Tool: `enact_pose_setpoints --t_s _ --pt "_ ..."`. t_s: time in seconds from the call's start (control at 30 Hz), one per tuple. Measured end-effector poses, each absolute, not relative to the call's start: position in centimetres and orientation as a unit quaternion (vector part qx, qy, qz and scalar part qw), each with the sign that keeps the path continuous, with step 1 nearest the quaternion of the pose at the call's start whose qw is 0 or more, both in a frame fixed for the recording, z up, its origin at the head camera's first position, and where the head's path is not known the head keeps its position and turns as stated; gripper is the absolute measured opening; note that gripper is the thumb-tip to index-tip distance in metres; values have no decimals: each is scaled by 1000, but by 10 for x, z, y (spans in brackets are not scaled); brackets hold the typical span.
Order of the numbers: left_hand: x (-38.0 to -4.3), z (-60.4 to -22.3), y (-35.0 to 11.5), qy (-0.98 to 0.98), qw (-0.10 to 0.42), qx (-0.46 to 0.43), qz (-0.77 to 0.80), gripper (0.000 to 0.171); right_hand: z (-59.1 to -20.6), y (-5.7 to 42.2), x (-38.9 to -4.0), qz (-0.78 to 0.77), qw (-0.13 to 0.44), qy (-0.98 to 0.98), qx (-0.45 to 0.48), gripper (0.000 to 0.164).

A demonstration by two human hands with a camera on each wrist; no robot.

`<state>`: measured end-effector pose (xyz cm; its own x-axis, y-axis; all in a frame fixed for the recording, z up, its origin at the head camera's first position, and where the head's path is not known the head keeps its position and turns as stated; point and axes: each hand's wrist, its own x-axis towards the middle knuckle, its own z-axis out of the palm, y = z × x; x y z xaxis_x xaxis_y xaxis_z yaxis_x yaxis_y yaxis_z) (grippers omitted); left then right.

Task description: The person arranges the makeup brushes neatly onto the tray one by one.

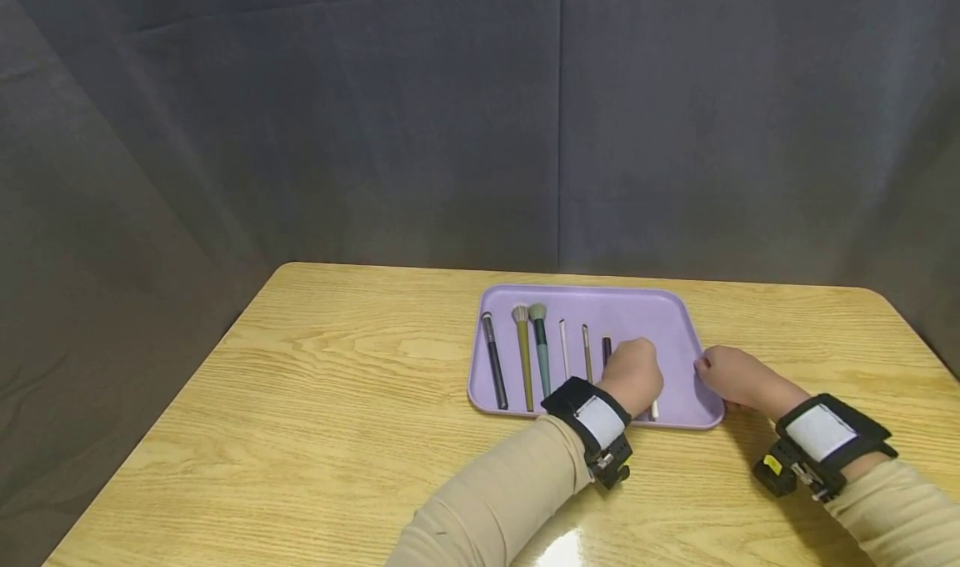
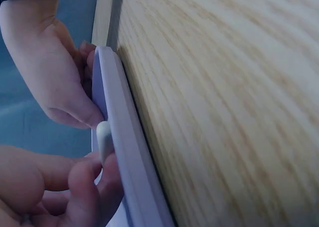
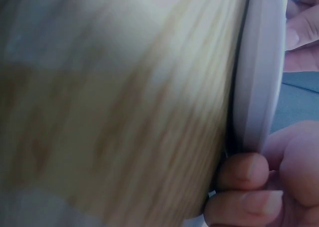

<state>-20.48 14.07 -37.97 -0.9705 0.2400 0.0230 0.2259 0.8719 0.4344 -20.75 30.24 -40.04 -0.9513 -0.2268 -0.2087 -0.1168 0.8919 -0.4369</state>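
Note:
A lilac tray point(image 1: 678, 333) lies on the wooden table with makeup brushes set side by side in it. Over its right part, my left hand point(image 1: 632, 377) pinches a white-handled brush point(image 2: 103, 137); only the handle's end shows beside the fingers. My right hand point(image 1: 738, 375) grips the tray's right rim, fingertips point(image 3: 244, 172) curled at the edge. From the left run a black brush point(image 1: 494, 365), an olive-handled brush point(image 1: 524, 358), a green brush point(image 1: 542, 346), a thin white brush point(image 1: 564, 348) and a thin brown brush point(image 1: 587, 354). A dark brush point(image 1: 607, 347) is partly hidden by the left hand.
The light wooden table point(image 1: 300, 400) extends left of the tray and in front of it. Behind the table hangs a dark grey curtain point(image 1: 420, 133). Both wrists carry black straps with small cameras.

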Motion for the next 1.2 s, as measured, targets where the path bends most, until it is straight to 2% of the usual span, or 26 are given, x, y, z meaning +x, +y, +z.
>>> enact_pose_setpoints --t_s 0.53,0.83,1.1,1.2 --pt "-198 -385 144 977 21 118 177 8 -401 305 -205 -211 127 965 -85 26" --pt "-194 -377 136 974 7 121 190 9 -400 303 -206 -222 121 964 -88 25" --pt "-182 -370 109 957 -13 191 216 11 -403 300 -201 -223 126 963 -89 25" --pt "-176 -368 101 951 -1 206 231 12 -404 299 -201 -227 126 962 -89 26"
